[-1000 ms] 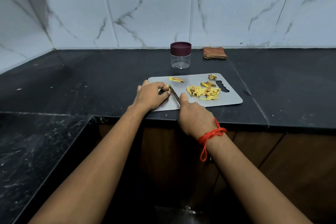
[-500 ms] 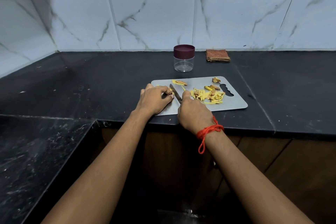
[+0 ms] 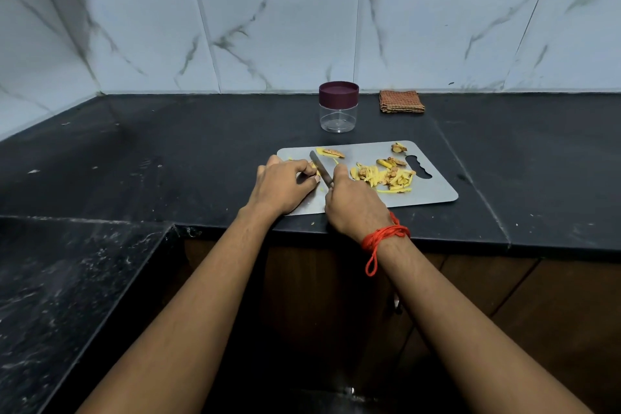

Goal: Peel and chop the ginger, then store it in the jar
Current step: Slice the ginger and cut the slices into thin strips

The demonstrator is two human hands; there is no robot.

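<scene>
While my left hand (image 3: 282, 185) presses its curled fingers (image 3: 302, 167) onto a small ginger piece (image 3: 314, 165) at the left end of the cutting board (image 3: 433, 193), my right hand (image 3: 354, 208) wraps its fingers round the knife (image 3: 320, 169), whose blade lies against that piece. Chopped ginger strips (image 3: 386, 177) lie heaped mid-board. The lidded jar (image 3: 338, 111) stands on the counter (image 3: 201, 151) behind the board, with a folded cloth (image 3: 401, 101) to its right.

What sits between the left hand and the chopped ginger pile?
In the head view, the slim steel knife and the right hand gripping it lie between the left hand and the yellow chopped ginger pile.
</scene>
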